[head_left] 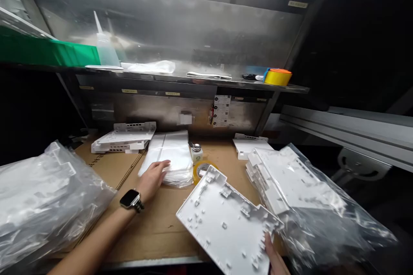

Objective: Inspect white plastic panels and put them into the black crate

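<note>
Left hand (153, 178) stretched forward, palm down, fingers loosely spread on the stack of clear bags (169, 157) mid-bench, right hand (274, 255) low, gripping the white plastic panel (226, 219) by its near edge over the cardboard (155, 223)

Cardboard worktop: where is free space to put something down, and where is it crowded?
Free: bare cardboard between left hand and white plastic panel; also near the left bag. Crowded: right side, panel stack in a bag, and the back row.

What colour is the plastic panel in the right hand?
White, clearest in the head view: the panel held by the right hand.
</note>
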`<state>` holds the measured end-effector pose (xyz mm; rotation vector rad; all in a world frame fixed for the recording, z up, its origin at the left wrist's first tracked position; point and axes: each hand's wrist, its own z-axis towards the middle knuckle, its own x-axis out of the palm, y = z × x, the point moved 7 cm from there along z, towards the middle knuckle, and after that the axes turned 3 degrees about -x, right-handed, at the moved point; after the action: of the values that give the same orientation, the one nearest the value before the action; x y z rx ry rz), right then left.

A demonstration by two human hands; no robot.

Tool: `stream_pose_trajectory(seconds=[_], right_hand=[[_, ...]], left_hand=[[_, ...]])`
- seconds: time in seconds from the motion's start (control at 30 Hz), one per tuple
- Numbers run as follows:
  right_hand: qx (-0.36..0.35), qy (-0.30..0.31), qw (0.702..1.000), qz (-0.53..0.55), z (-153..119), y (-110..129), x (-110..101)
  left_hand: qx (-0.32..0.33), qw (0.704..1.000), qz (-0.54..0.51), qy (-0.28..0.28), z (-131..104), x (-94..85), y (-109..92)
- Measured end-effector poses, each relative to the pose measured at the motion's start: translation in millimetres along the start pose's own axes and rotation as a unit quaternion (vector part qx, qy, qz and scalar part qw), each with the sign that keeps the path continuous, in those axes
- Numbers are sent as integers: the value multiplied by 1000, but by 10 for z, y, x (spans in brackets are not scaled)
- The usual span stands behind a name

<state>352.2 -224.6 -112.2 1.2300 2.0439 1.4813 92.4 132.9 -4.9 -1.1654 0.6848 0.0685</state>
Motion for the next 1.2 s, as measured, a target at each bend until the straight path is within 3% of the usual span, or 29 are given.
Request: stream_pose_trajectory(seconds=[0.13,0.27,0.4,0.53,0.7,0.8,1.0,1.2], right_hand=[[34,-52,992,109,-10,25,-160],[27,-65,974,213,-92,149,-128],[18,-67,963,260,-134,211,-87],[30,-81,960,266,-143,181,-101],[45,-82,959,266,-162,137,-127],[44,-68,964,255,-141,79,-176],[59,-71,980,176,-1,-149,-393],[33,-83,988,129,40,-163,-422]], left_hand=[[1,994,106,10,260,112,151],[-34,990,134,9,448,-86,279],[-88,993,68,45,690,-241,479],[-80,994,16,75,771,-230,549],[-5,995,55,87,575,-65,345],[9,993,86,80,489,-18,258],[-50,996,46,56,704,-162,410],[-120,988,-67,70,834,-231,529]])
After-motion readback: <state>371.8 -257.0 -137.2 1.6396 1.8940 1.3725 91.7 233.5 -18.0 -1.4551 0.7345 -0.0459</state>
